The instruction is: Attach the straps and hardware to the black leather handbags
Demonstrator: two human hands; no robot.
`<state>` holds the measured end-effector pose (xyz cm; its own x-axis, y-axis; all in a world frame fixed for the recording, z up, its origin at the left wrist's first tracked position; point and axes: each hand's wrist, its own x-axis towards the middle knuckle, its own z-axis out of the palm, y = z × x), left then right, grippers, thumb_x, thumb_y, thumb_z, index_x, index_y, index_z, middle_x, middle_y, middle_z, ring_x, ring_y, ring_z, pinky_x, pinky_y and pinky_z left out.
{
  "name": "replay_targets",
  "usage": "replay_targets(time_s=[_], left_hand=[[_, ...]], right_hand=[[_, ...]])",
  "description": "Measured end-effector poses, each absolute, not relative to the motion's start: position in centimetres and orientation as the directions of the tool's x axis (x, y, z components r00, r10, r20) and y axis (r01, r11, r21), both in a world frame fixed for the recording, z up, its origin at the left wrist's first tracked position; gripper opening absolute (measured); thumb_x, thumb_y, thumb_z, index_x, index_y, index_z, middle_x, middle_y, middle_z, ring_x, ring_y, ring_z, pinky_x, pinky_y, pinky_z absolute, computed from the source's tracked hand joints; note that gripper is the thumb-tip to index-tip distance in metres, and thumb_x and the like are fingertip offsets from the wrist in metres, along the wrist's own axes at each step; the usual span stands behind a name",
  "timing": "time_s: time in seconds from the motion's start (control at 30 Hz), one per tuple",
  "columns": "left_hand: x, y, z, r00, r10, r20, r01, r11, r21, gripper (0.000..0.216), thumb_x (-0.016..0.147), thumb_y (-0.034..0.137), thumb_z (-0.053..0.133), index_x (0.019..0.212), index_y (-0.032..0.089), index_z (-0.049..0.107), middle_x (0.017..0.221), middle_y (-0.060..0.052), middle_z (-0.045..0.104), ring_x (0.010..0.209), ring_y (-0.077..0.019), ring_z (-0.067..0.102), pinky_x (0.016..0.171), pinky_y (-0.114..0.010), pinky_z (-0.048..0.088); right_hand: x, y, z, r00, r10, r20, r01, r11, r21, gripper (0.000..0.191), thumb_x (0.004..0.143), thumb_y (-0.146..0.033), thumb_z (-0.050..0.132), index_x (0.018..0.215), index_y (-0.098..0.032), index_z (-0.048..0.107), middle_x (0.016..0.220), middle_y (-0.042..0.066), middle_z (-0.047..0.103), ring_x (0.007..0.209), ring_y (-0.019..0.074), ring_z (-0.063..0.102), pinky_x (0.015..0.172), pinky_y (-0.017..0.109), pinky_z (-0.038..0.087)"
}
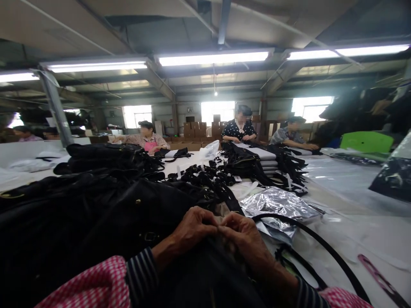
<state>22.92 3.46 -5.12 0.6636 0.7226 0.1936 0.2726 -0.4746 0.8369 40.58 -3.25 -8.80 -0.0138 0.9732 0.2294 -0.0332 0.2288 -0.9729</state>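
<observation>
My left hand point(195, 225) and my right hand point(245, 237) meet over a black bag point(205, 273), thumbs and fingertips pinched together on its edge. A bit of beige lining point(222, 209) shows just behind the fingers. Whatever small detail lies between the fingertips is too small to make out. A long black strap point(316, 237) curves out to the right of my right hand. To the left, more black bags point(128, 209) with gold-coloured fittings lie heaped against my left forearm.
Shiny silver packaging point(279, 209) lies right of the hands, with clear plastic sheets point(346, 179) beyond. Pink-handled scissors point(382, 280) rest at the right. Black straps point(205, 175) and stacked bags point(257, 160) fill the table's middle. Several co-workers sit or stand across the table.
</observation>
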Motion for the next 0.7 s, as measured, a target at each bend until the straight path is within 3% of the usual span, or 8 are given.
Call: replay_targets(time_s=[0.13, 0.3, 0.4, 0.5, 0.53, 0.6, 0.67, 0.7], left_hand=[[22.6, 3.4, -5.0, 0.657, 0.719, 0.225, 0.275, -0.507, 0.817, 0.018, 0.073, 0.029, 0.068, 0.075, 0.014, 0.077, 0.074, -0.002, 0.072, 0.074, -0.0175, 0.062, 0.067, -0.025, 0.043], [22.3, 4.0, -4.5, 0.781, 0.603, 0.160, 0.237, -0.524, 0.818, 0.014, 0.070, 0.026, 0.068, 0.073, 0.015, 0.075, 0.072, 0.001, 0.067, 0.074, -0.0163, 0.060, 0.069, -0.025, 0.041], [22.2, 3.6, -4.2, 0.807, 0.582, 0.103, 0.303, -0.556, 0.774, 0.007, 0.069, 0.022, 0.069, 0.071, 0.017, 0.075, 0.076, 0.002, 0.063, 0.080, -0.0157, 0.059, 0.072, -0.024, 0.038], [22.1, 2.9, -4.2, 0.742, 0.667, 0.075, 0.411, -0.540, 0.734, 0.005, 0.069, 0.020, 0.071, 0.070, 0.021, 0.076, 0.082, 0.003, 0.062, 0.087, -0.0161, 0.058, 0.074, -0.025, 0.037], [22.0, 2.8, -4.5, 0.715, 0.695, 0.073, 0.433, -0.523, 0.734, 0.005, 0.069, 0.020, 0.072, 0.070, 0.022, 0.076, 0.083, 0.003, 0.062, 0.089, -0.0164, 0.058, 0.075, -0.025, 0.037], [21.9, 2.9, -5.3, 0.697, 0.714, 0.069, 0.440, -0.502, 0.745, 0.004, 0.069, 0.020, 0.074, 0.069, 0.023, 0.076, 0.084, 0.002, 0.064, 0.091, -0.0175, 0.059, 0.077, -0.025, 0.038], [21.7, 3.6, -6.6, 0.728, 0.679, 0.094, 0.392, -0.525, 0.755, 0.001, 0.071, 0.024, 0.077, 0.070, 0.024, 0.076, 0.083, 0.002, 0.067, 0.091, -0.0184, 0.059, 0.079, -0.026, 0.039], [21.6, 4.2, -7.3, 0.758, 0.643, 0.114, 0.351, -0.549, 0.759, 0.003, 0.073, 0.028, 0.077, 0.071, 0.025, 0.077, 0.082, 0.001, 0.068, 0.090, -0.0189, 0.060, 0.080, -0.027, 0.040]], right_hand=[[40.9, -3.0, -8.5, -0.029, 0.988, 0.152, -0.056, 0.150, -0.987, 0.034, 0.076, -0.045, 0.079, 0.078, -0.017, 0.060, 0.055, -0.005, 0.058, 0.040, 0.0054, 0.043, 0.040, 0.018, 0.027], [41.2, -3.6, -7.5, -0.122, 0.991, 0.050, -0.033, 0.047, -0.998, 0.031, 0.075, -0.040, 0.079, 0.079, -0.015, 0.062, 0.059, -0.004, 0.060, 0.042, 0.0045, 0.045, 0.040, 0.016, 0.026], [42.1, -3.7, -6.2, -0.300, 0.954, -0.003, 0.046, 0.011, -0.999, 0.029, 0.074, -0.039, 0.079, 0.081, -0.015, 0.064, 0.063, -0.003, 0.062, 0.045, 0.0064, 0.050, 0.042, 0.016, 0.033], [44.2, -1.7, -3.9, -0.493, 0.868, -0.053, 0.205, 0.057, -0.977, 0.026, 0.074, -0.037, 0.079, 0.082, -0.013, 0.069, 0.067, -0.001, 0.065, 0.052, 0.0094, 0.057, 0.048, 0.018, 0.041], [45.1, -0.2, -3.0, -0.475, 0.880, -0.029, 0.262, 0.110, -0.959, 0.025, 0.075, -0.036, 0.077, 0.081, -0.013, 0.070, 0.068, 0.000, 0.066, 0.055, 0.0104, 0.059, 0.049, 0.018, 0.041], [46.8, 3.9, -1.3, -0.275, 0.956, 0.104, 0.431, 0.219, -0.876, 0.022, 0.083, -0.036, 0.069, 0.084, -0.014, 0.070, 0.074, 0.003, 0.070, 0.060, 0.0124, 0.063, 0.049, 0.019, 0.042], [48.1, 9.1, -0.4, 0.043, 0.959, 0.281, 0.711, 0.168, -0.683, 0.021, 0.092, -0.031, 0.055, 0.095, -0.016, 0.069, 0.085, 0.005, 0.073, 0.066, 0.0133, 0.067, 0.051, 0.020, 0.044], [48.5, 11.9, -0.3, 0.098, 0.952, 0.291, 0.765, 0.115, -0.633, 0.020, 0.092, -0.025, 0.053, 0.097, -0.015, 0.069, 0.088, 0.006, 0.074, 0.070, 0.0150, 0.069, 0.054, 0.020, 0.046]])
